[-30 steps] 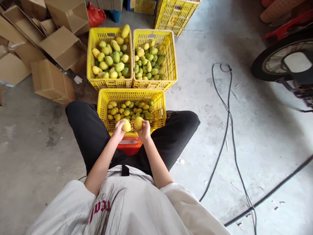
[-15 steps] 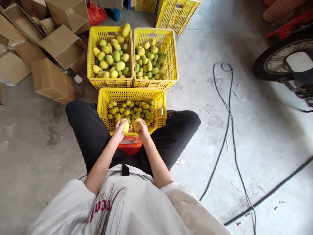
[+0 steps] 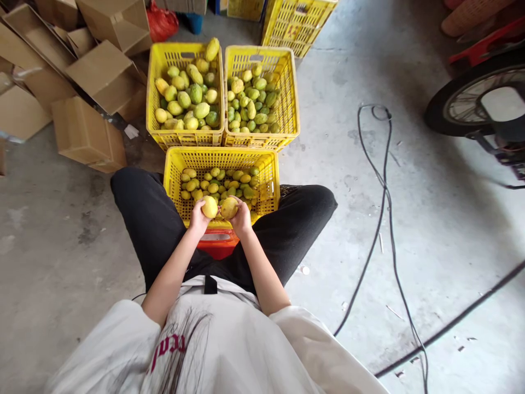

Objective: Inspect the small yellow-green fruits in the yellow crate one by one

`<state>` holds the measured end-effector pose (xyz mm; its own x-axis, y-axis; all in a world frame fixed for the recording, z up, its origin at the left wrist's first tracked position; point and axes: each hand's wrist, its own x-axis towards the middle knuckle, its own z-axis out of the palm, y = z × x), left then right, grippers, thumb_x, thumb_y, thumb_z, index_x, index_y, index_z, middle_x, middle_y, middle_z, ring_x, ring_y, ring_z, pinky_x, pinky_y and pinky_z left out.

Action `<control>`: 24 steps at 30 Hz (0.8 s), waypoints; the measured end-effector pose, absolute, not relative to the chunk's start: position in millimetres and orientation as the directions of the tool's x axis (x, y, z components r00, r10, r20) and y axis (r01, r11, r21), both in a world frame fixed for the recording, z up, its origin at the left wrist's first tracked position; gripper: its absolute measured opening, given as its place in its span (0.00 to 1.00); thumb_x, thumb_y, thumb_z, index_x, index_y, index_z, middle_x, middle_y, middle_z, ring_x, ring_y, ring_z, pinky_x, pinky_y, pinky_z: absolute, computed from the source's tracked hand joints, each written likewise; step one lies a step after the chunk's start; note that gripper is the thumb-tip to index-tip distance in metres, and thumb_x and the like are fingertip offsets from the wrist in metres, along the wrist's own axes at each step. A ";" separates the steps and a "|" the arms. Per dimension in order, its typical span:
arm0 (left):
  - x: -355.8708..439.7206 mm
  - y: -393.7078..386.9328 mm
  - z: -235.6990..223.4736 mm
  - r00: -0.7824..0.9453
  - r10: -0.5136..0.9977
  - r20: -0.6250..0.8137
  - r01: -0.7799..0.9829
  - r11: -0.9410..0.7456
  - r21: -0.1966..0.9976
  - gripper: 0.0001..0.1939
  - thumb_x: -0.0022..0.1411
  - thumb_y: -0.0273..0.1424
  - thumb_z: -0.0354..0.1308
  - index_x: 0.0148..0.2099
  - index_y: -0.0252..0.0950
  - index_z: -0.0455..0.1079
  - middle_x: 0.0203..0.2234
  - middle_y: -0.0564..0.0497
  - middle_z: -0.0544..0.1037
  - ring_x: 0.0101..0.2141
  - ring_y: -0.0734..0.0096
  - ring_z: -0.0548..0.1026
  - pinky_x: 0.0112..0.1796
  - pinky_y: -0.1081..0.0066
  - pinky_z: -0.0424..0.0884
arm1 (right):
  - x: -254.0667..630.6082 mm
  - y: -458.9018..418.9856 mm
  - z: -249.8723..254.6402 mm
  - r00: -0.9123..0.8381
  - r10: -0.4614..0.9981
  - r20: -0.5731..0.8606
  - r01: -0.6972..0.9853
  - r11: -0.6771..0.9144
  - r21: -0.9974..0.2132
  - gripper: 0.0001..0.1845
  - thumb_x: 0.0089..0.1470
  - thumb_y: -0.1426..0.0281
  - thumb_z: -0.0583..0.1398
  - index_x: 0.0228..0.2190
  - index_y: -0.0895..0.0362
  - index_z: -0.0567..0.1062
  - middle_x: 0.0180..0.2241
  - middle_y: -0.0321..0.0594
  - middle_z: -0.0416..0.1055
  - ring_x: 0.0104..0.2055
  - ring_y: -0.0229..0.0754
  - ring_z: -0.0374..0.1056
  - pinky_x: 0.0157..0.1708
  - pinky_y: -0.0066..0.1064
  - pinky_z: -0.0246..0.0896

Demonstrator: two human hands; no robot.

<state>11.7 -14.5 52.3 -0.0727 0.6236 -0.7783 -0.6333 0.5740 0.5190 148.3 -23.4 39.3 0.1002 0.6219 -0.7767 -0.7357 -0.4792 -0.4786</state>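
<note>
My left hand (image 3: pixel 198 216) is closed round a yellow lemon (image 3: pixel 209 207), holding it over the near rim of a yellow plastic crate (image 3: pixel 169 186). Close beside it, my right hand (image 3: pixel 241 217) grips a second lemon (image 3: pixel 228 208), which has a darker, browner tinge. The two fruits are nearly side by side. Beneath and beyond them, smaller yellow and green lemons (image 3: pixel 213 188) lie inside the crate between my knees. Part of this fruit is hidden behind my hands.
Two more yellow crates, the left crate (image 3: pixel 151 93) and the right crate (image 3: pixel 296 93), stand beyond, holding green and yellow fruit. Cardboard boxes (image 3: pixel 88 131) are heaped at left. A black cable (image 3: pixel 384 186) lies on the floor at right, near a motorbike wheel (image 3: pixel 455 98).
Both lemons have turned in my fingers and now show more of their surface. The right lemon has shifted slightly left and up. My arms have barely moved.
</note>
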 end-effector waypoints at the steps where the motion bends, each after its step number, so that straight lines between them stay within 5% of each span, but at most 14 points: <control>1: 12.3 -14.7 53.5 -0.103 0.638 -0.763 -0.627 0.554 0.548 0.18 0.54 0.32 0.69 0.47 0.41 0.72 0.40 0.48 0.82 0.48 0.54 0.85 0.45 0.63 0.84 | 148.6 -23.7 39.3 0.088 0.618 -0.782 -0.743 -0.481 -0.465 0.09 0.53 0.68 0.59 0.39 0.49 0.74 0.34 0.32 0.78 0.35 0.43 0.80 0.35 0.30 0.78; 4: 13.4 -16.4 57.9 -0.158 0.696 -0.700 -0.607 0.491 0.625 0.22 0.52 0.28 0.74 0.50 0.43 0.75 0.46 0.51 0.80 0.48 0.63 0.82 0.47 0.68 0.83 | 148.8 -24.9 38.4 0.068 0.594 -0.802 -0.748 -0.501 -0.435 0.09 0.53 0.69 0.59 0.38 0.49 0.73 0.35 0.34 0.78 0.37 0.43 0.80 0.35 0.30 0.78; 11: 14.0 -19.7 64.6 -0.125 0.738 -0.663 -0.593 0.480 0.646 0.23 0.53 0.26 0.77 0.50 0.44 0.78 0.50 0.50 0.79 0.54 0.60 0.80 0.51 0.67 0.83 | 144.1 -28.1 27.2 0.167 0.618 -0.768 -0.660 -0.509 -0.553 0.16 0.49 0.62 0.68 0.41 0.49 0.74 0.36 0.31 0.74 0.36 0.40 0.73 0.24 0.23 0.68; 18: 11.8 -18.2 63.8 0.046 0.680 -0.732 -0.586 0.611 0.532 0.34 0.52 0.28 0.63 0.63 0.42 0.74 0.50 0.47 0.83 0.54 0.49 0.85 0.54 0.54 0.85 | 143.8 -30.0 30.1 0.143 0.669 -0.729 -0.661 -0.484 -0.573 0.21 0.40 0.66 0.69 0.38 0.49 0.70 0.33 0.28 0.73 0.34 0.40 0.73 0.27 0.25 0.71; 24: 10.3 -17.0 66.4 0.084 0.651 -0.755 -0.624 0.625 0.469 0.38 0.53 0.28 0.58 0.68 0.39 0.69 0.51 0.42 0.85 0.55 0.45 0.86 0.52 0.49 0.86 | 148.6 -28.0 41.9 0.112 0.622 -0.775 -0.665 -0.533 -0.523 0.20 0.43 0.68 0.68 0.41 0.50 0.74 0.30 0.30 0.76 0.32 0.41 0.75 0.29 0.28 0.74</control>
